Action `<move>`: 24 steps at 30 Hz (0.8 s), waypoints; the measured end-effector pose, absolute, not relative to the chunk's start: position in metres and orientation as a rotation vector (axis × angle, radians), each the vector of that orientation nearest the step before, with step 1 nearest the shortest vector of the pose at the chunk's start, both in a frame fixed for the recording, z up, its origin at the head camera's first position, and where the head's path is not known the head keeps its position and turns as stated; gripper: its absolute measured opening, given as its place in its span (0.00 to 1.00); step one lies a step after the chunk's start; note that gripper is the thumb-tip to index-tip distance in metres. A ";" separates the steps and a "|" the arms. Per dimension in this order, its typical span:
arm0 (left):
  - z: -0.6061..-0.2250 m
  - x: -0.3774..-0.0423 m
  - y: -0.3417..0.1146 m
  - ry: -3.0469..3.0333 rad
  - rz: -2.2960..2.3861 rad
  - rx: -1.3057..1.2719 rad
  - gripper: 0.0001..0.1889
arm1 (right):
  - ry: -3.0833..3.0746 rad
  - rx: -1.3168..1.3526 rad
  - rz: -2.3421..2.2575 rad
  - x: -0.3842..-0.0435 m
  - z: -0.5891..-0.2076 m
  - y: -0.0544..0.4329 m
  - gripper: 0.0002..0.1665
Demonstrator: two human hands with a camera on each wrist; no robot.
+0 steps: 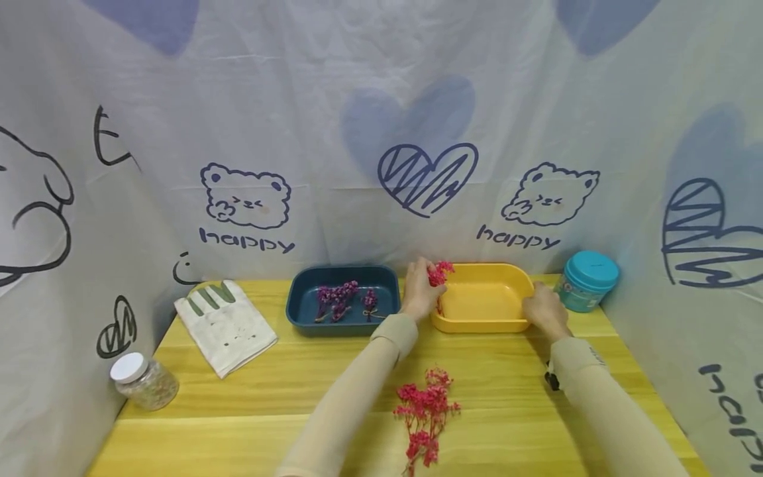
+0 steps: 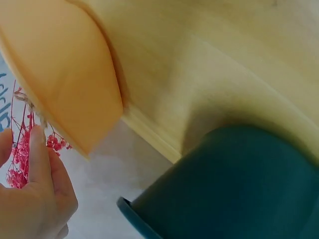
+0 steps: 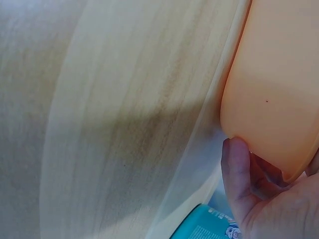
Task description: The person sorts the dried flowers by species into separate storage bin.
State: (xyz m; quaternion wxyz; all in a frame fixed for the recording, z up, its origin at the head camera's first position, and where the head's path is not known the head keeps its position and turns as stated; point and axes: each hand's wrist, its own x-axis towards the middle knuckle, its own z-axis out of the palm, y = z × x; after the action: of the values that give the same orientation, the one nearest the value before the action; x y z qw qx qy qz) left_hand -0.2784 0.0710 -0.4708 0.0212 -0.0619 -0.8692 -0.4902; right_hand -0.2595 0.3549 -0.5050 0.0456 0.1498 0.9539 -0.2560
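Note:
My left hand (image 1: 420,291) pinches a small bunch of red dried flowers (image 1: 440,273) at the left end of a yellow tray (image 1: 485,301). In the left wrist view, twine is tied round the bunch's stems (image 2: 31,105), and the blossoms lie between thumb and fingers. At the tray's opposite end, my right hand (image 1: 545,311) grips the rim, fingers (image 3: 238,159) against the outer wall. More red dried flowers (image 1: 426,404) lie loose on the table in front of the tray.
A dark blue tray (image 1: 342,329) left of the yellow one holds purple dried flowers (image 1: 336,298). Farther left are a folded cloth (image 1: 229,331) and a white-lidded jar (image 1: 146,381). A teal-lidded tub (image 1: 587,281) stands close to my right hand. Printed curtains (image 1: 334,212) hang around the table.

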 end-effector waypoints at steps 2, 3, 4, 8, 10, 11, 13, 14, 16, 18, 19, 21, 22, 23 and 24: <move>-0.473 -0.277 0.073 -2.702 -1.506 -0.222 0.18 | 2.915 0.456 -0.781 -0.260 -0.506 0.355 0.31; -0.473 -0.276 0.074 -2.705 -1.502 -0.238 0.18 | 2.918 0.457 -0.780 -0.260 -0.506 0.355 0.31; -0.474 -0.275 0.075 -2.703 -1.500 -0.254 0.18 | 2.921 0.455 -0.774 -0.260 -0.506 0.355 0.31; -0.476 -0.274 0.078 -2.717 -1.483 -0.284 0.18 | 2.923 0.452 -0.774 -0.260 -0.506 0.355 0.33; -0.477 -0.273 0.078 -2.724 -1.470 -0.290 0.18 | 2.924 0.450 -0.770 -0.260 -0.506 0.355 0.33; -0.478 -0.273 0.078 -2.728 -1.463 -0.289 0.18 | 2.925 0.449 -0.771 -0.260 -0.506 0.355 0.33; -0.478 -0.273 0.078 -2.732 -1.449 -0.287 0.18 | 2.928 0.447 -0.765 -0.260 -0.506 0.355 0.33; -0.478 -0.273 0.077 -2.734 -1.441 -0.285 0.18 | 2.927 0.447 -0.766 -0.261 -0.507 0.355 0.33; -0.479 -0.272 0.077 -2.740 -1.434 -0.282 0.17 | 2.925 0.448 -0.770 -0.261 -0.507 0.355 0.33; -0.479 -0.273 0.076 -2.741 -1.432 -0.286 0.17 | 2.923 0.449 -0.772 -0.261 -0.507 0.355 0.34; -0.479 -0.273 0.076 -2.740 -1.429 -0.288 0.17 | 2.923 0.450 -0.773 -0.262 -0.507 0.355 0.34; -0.479 -0.273 0.076 -2.740 -1.424 -0.288 0.17 | 2.921 0.449 -0.774 -0.262 -0.507 0.355 0.34; -0.479 -0.274 0.075 -2.737 -1.420 -0.289 0.17 | 2.920 0.449 -0.774 -0.262 -0.507 0.355 0.34; -0.479 -0.274 0.075 -2.732 -1.419 -0.287 0.16 | 2.921 0.448 -0.775 -0.262 -0.507 0.356 0.34; -0.478 -0.274 0.075 -2.727 -1.419 -0.282 0.16 | 2.921 0.447 -0.775 -0.261 -0.507 0.356 0.34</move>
State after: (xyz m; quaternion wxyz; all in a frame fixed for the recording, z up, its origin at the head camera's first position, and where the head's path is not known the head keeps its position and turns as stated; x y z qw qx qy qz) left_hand -0.2739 0.0745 -0.4784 0.0275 -0.0913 -0.8831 -0.4594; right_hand -0.2614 0.3558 -0.5065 0.0432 0.1461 0.9553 -0.2534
